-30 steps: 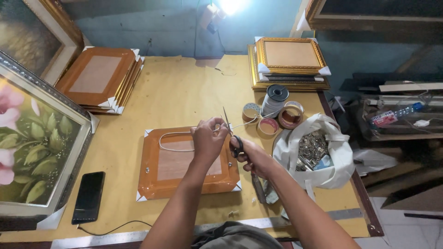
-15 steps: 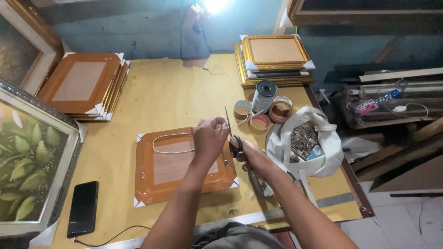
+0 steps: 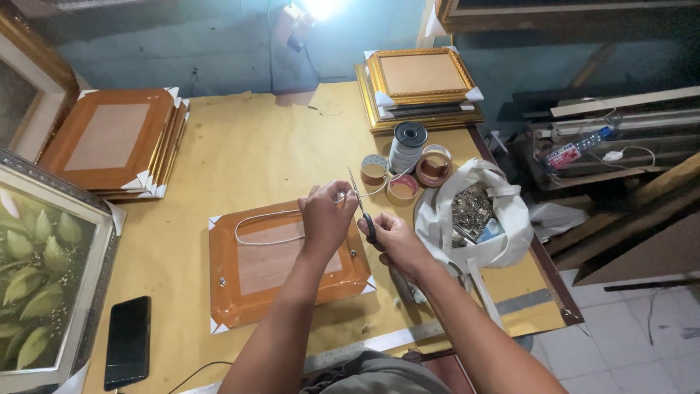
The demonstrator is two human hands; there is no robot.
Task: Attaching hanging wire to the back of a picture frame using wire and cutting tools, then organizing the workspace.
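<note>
A: What colours sit on the table (image 3: 248,146)?

B: Its top is mustard yellow. The frame (image 3: 284,266) is glossy orange-brown with white corner guards, and the cord (image 3: 266,217) across it is pale white.

A: And near the right edge?

B: A white bag (image 3: 503,219) of grey metal bits; the scissors (image 3: 362,211) have black handles and silver blades

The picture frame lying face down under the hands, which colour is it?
The picture frame is glossy orange-brown, with white protectors on its corners; the head view shows it.
</note>
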